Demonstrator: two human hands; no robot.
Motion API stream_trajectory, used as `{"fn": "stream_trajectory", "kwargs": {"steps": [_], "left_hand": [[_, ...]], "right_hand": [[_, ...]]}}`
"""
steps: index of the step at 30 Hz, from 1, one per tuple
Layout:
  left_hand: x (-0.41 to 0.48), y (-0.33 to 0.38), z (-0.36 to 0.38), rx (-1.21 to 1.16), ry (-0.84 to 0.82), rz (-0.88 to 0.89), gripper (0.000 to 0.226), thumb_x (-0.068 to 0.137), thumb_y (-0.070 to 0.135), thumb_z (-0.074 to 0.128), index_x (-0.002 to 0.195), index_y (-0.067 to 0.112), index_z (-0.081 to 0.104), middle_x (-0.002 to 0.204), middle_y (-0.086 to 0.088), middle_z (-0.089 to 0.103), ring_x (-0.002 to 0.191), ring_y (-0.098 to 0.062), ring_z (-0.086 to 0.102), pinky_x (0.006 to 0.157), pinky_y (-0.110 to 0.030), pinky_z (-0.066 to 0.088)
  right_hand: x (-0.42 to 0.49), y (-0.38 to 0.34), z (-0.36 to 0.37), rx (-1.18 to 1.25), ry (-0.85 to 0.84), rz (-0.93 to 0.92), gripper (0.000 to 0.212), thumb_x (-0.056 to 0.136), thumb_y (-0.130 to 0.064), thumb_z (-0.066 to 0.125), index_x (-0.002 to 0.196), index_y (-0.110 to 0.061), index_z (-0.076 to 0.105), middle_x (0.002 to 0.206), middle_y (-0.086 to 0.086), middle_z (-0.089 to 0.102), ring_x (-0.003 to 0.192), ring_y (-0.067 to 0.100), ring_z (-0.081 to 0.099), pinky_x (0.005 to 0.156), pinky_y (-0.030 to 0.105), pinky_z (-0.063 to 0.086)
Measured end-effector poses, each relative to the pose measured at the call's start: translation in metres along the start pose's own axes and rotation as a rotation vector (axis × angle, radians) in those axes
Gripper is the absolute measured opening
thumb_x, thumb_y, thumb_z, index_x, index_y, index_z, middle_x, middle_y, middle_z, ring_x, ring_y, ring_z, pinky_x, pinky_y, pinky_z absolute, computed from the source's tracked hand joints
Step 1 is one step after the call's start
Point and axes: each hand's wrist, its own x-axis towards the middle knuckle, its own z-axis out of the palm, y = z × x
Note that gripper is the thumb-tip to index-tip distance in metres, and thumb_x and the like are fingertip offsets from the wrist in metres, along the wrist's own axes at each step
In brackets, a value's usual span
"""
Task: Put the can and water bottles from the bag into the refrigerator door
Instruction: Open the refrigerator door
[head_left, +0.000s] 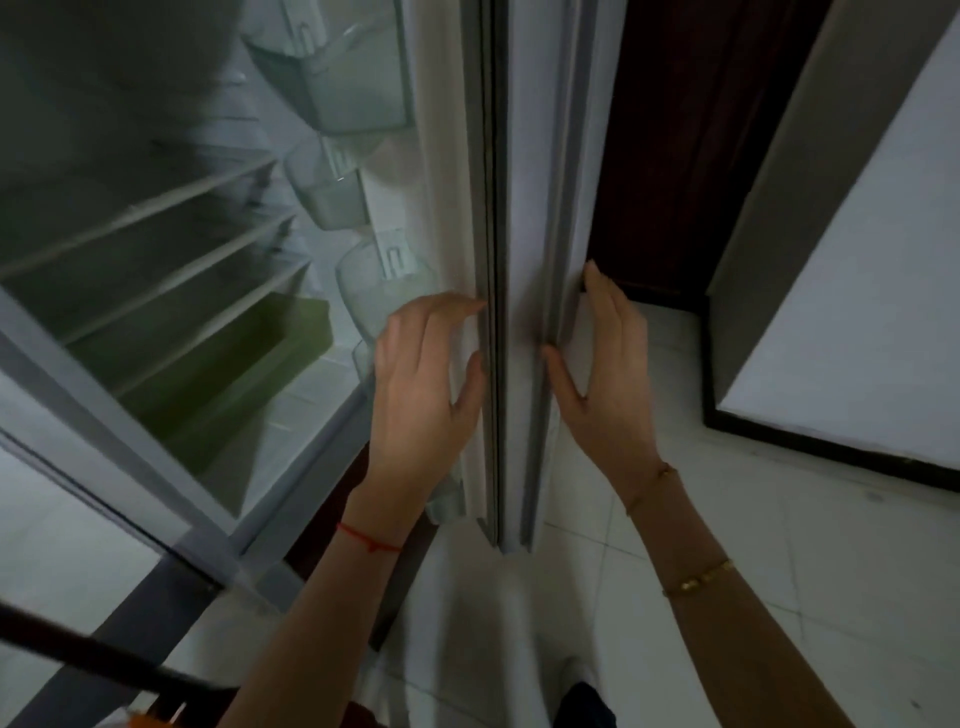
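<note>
The refrigerator door (514, 218) stands open, seen edge-on down the middle of the view. My left hand (426, 384) rests flat on its inner side, fingers spread, beside the grey gasket. My right hand (608, 374) lies flat against its outer side, thumb on the edge. Neither hand holds anything. Clear door bins (337, 83) line the inner side, and the ones I can see look empty. No can, bottle or bag body shows.
Inside the refrigerator are glass shelves (156, 249) and a green drawer (234, 364). White floor tiles (779, 545) lie below. A dark wooden panel (675, 130) and a white wall (857, 286) stand at the right. A dark strap (104, 660) crosses the bottom left.
</note>
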Motion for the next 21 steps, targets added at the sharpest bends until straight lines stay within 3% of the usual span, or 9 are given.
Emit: {"fn": "stream_trajectory", "kwargs": {"steps": [4, 9, 14, 21], "left_hand": [[0.008, 0.006, 0.029, -0.011, -0.034, 0.009, 0.035, 0.087, 0.006, 0.065, 0.121, 0.009, 0.062, 0.118, -0.008, 0.062, 0.115, -0.026, 0.055, 0.103, -0.039, 0.041], [0.021, 0.014, 0.067, -0.01, -0.063, 0.009, 0.035, 0.087, 0.004, 0.062, 0.121, 0.009, 0.063, 0.118, -0.009, 0.062, 0.115, -0.026, 0.055, 0.104, -0.039, 0.042], [0.042, 0.018, 0.109, -0.006, -0.066, -0.012, 0.037, 0.086, -0.001, 0.058, 0.121, 0.01, 0.063, 0.119, -0.007, 0.061, 0.116, -0.024, 0.054, 0.104, -0.039, 0.042], [0.079, 0.032, 0.172, 0.001, -0.04, -0.037, 0.041, 0.084, -0.009, 0.055, 0.119, 0.011, 0.064, 0.121, -0.008, 0.058, 0.113, -0.023, 0.055, 0.098, -0.033, 0.042]], "right_hand": [[0.011, 0.031, -0.007, -0.132, 0.082, -0.106, 0.057, 0.094, -0.011, 0.057, 0.144, -0.009, 0.031, 0.149, 0.022, 0.028, 0.139, 0.024, 0.028, 0.117, 0.037, 0.028], [0.026, 0.075, -0.01, -0.322, 0.101, -0.166, 0.047, 0.095, -0.006, 0.053, 0.141, -0.013, 0.043, 0.151, 0.013, 0.025, 0.14, 0.035, 0.027, 0.121, 0.033, 0.016], [0.048, 0.123, -0.016, -0.317, 0.074, -0.152, 0.049, 0.094, -0.004, 0.053, 0.142, -0.007, 0.043, 0.152, 0.011, 0.033, 0.144, 0.033, 0.023, 0.121, 0.037, 0.017], [0.077, 0.189, -0.023, -0.223, -0.035, -0.111, 0.053, 0.096, -0.014, 0.054, 0.145, -0.007, 0.036, 0.156, 0.007, 0.025, 0.148, 0.03, 0.016, 0.12, 0.043, 0.022]]}}
